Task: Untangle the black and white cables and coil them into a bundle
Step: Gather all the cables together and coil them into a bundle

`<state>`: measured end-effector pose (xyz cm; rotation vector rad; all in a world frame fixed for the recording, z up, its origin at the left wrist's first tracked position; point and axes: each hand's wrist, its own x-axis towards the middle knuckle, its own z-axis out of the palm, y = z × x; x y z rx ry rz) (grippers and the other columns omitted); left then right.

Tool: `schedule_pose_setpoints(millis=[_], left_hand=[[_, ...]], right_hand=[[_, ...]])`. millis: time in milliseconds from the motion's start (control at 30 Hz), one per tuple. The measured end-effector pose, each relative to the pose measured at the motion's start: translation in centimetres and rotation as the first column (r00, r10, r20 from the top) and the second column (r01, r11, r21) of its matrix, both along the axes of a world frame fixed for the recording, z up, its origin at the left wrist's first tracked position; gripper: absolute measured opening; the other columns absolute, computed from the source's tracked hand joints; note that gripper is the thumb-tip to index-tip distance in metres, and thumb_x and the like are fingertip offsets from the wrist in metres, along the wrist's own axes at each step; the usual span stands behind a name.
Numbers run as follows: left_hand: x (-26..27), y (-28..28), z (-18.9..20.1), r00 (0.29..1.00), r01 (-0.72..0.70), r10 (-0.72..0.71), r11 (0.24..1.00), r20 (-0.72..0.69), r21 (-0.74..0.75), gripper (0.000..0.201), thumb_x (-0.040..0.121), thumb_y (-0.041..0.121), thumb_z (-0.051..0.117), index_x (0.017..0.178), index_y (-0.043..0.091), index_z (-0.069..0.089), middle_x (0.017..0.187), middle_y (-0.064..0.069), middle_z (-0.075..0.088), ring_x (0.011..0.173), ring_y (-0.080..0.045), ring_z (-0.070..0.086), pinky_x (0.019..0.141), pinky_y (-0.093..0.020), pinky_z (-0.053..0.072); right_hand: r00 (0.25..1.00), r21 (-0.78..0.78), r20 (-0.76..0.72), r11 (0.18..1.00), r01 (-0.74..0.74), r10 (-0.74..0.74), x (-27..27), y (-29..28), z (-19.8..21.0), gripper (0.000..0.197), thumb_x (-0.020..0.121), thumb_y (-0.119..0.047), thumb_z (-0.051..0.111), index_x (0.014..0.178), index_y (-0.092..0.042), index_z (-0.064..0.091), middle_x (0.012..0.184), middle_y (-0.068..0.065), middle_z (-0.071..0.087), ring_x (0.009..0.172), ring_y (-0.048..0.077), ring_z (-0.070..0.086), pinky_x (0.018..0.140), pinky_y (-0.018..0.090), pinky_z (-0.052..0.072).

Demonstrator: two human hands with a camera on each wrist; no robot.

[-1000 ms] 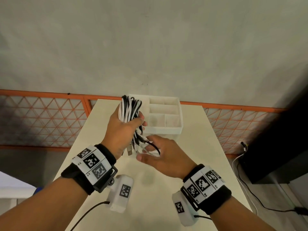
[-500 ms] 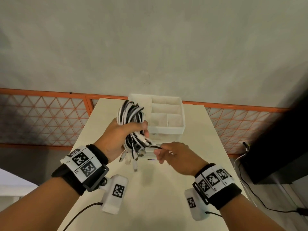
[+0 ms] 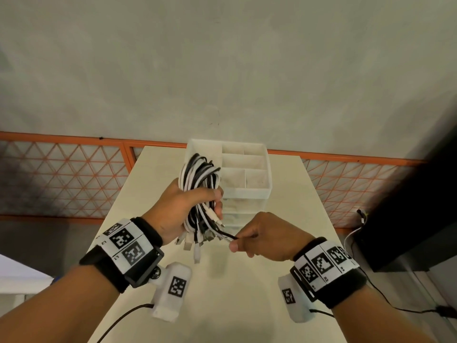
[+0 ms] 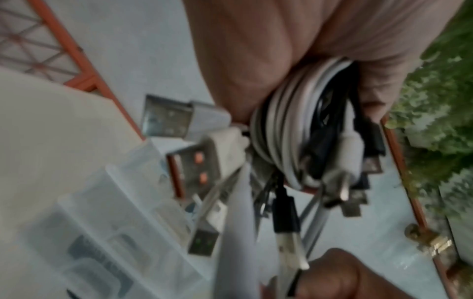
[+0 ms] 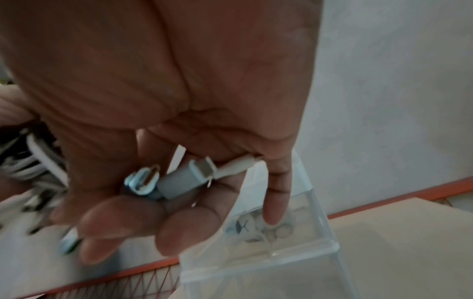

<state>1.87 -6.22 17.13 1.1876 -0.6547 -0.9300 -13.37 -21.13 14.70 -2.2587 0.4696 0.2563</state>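
Observation:
My left hand (image 3: 183, 209) grips a bundle of black and white cables (image 3: 199, 175) above the table, its loops standing up past my fingers. Several USB plugs (image 3: 191, 243) dangle below the fist; in the left wrist view the cable bundle (image 4: 286, 125) and the plugs (image 4: 194, 161) hang close to the lens. My right hand (image 3: 259, 237) pinches cable ends (image 3: 226, 235) that run out sideways from the bundle's bottom. In the right wrist view a grey connector (image 5: 179, 182) lies inside my right hand's curled fingers (image 5: 184, 228).
A white compartment organiser on clear drawers (image 3: 247, 174) stands on the beige table (image 3: 222, 305) just behind the bundle. An orange mesh railing (image 3: 61, 179) runs behind the table. A dark cabinet (image 3: 408, 219) with cords on the floor is at right.
My right hand has drawn the pinched cable ends away to the right of the bundle. My left hand has turned and lowered a little with the bundle still gripped.

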Motion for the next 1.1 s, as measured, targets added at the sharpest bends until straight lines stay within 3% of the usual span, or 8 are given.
schedule_pose_setpoints(millis=[167,333,500,633,767,867,967,1100], left_hand=[[0.1,0.1,-0.1,0.945,0.076,-0.141,0.972,0.294,0.222,0.005,0.087,0.002,0.068,0.083,0.004,0.065,0.067,-0.017,0.065,0.063,-0.028,0.064,0.068,-0.035,0.054],[0.4,0.2,-0.4,0.991,0.094,-0.105,0.985,0.077,0.145,0.024,0.072,0.010,0.077,0.091,0.002,0.065,0.077,-0.021,0.060,0.069,-0.030,0.060,0.070,-0.040,0.052],[-0.1,-0.3,-0.7,0.887,0.176,-0.296,0.926,0.354,0.333,0.023,0.079,0.009,0.075,0.100,0.016,0.066,0.084,-0.004,0.072,0.082,-0.019,0.067,0.080,-0.034,0.054],[-0.9,-1.2,-2.1,0.885,0.068,-0.222,0.931,0.409,0.358,0.037,0.077,0.020,0.076,0.111,0.020,0.061,0.101,-0.005,0.071,0.091,-0.017,0.066,0.086,-0.036,0.054],[-1.8,-1.4,-2.5,0.929,0.027,-0.126,0.960,0.348,0.277,0.030,0.081,0.007,0.074,0.107,0.016,0.060,0.088,-0.002,0.068,0.080,-0.013,0.064,0.077,-0.033,0.051],[-2.2,-1.7,-2.4,0.955,-0.015,-0.052,0.975,0.293,0.222,0.027,0.085,0.000,0.069,0.109,0.007,0.063,0.082,-0.006,0.071,0.075,-0.019,0.069,0.071,-0.033,0.054],[-2.0,-2.2,-2.3,0.972,-0.175,0.137,0.964,0.191,0.198,0.025,0.087,0.003,0.069,0.111,0.002,0.062,0.075,-0.011,0.069,0.063,-0.022,0.067,0.063,-0.038,0.055],[-1.5,-2.1,-1.7,0.982,-0.188,0.187,0.968,0.023,0.169,0.021,0.087,0.019,0.073,0.100,0.005,0.066,0.076,-0.016,0.064,0.060,-0.021,0.064,0.058,-0.035,0.055]], right_hand=[[1.000,-0.127,0.009,0.992,0.011,-0.010,0.0,-0.9,1.0,0.020,0.087,-0.041,0.075,0.092,-0.024,0.083,0.068,-0.002,0.071,0.059,0.005,0.057,0.061,0.020,0.044],[0.998,-0.174,0.046,0.984,0.042,-0.035,0.1,-1.1,1.4,0.019,0.088,-0.039,0.074,0.094,-0.024,0.083,0.075,0.000,0.075,0.065,0.009,0.059,0.068,0.027,0.048],[0.972,-0.249,0.193,0.952,0.180,-0.134,0.8,-0.9,1.9,0.012,0.088,-0.034,0.072,0.094,-0.033,0.082,0.076,-0.008,0.076,0.064,0.009,0.060,0.065,0.030,0.050],[0.962,-0.316,0.210,0.920,0.234,-0.173,1.7,0.1,2.6,0.010,0.084,-0.032,0.074,0.082,-0.027,0.081,0.068,-0.008,0.070,0.062,0.012,0.060,0.058,0.027,0.045],[0.948,-0.250,0.254,0.934,0.254,-0.190,2.1,0.8,3.1,0.025,0.081,-0.019,0.074,0.057,-0.015,0.068,0.048,-0.006,0.056,0.045,0.009,0.047,0.048,0.023,0.039],[0.893,-0.076,0.353,0.943,0.324,-0.279,1.8,1.1,3.1,0.024,0.084,-0.018,0.073,0.064,-0.006,0.071,0.046,-0.008,0.057,0.041,0.006,0.046,0.042,0.015,0.034],[0.827,-0.005,0.447,0.924,0.384,-0.341,1.7,1.3,3.3,0.014,0.091,-0.029,0.071,0.088,-0.018,0.079,0.080,-0.007,0.076,0.065,0.010,0.068,0.064,0.025,0.055],[0.813,0.117,0.419,0.912,0.394,-0.405,1.1,0.6,3.3,0.022,0.095,-0.028,0.066,0.081,-0.016,0.076,0.072,-0.002,0.075,0.062,0.012,0.065,0.069,0.039,0.056]])
